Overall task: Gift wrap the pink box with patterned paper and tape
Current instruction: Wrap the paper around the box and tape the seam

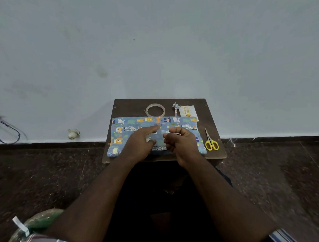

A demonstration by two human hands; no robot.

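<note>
Blue animal-patterned paper (119, 133) lies wrapped over the box on the small brown table (213, 119); the pink box itself is hidden under it. My left hand (139, 141) rests on the paper's middle, its index finger stretched forward and pressing the paper down. Just to its right, my right hand (181, 140) hovers with curled fingers and seems to pinch a small pale piece of tape at its fingertips. The tape roll (155, 110) lies behind the paper with a loose end hanging off.
Yellow-handled scissors (211, 141) lie on the table's right side. A pale tag and a folded paper strip (186, 111) sit at the back right. The table stands against a grey wall, on a dark stone floor. Cables (7, 129) hang at far left.
</note>
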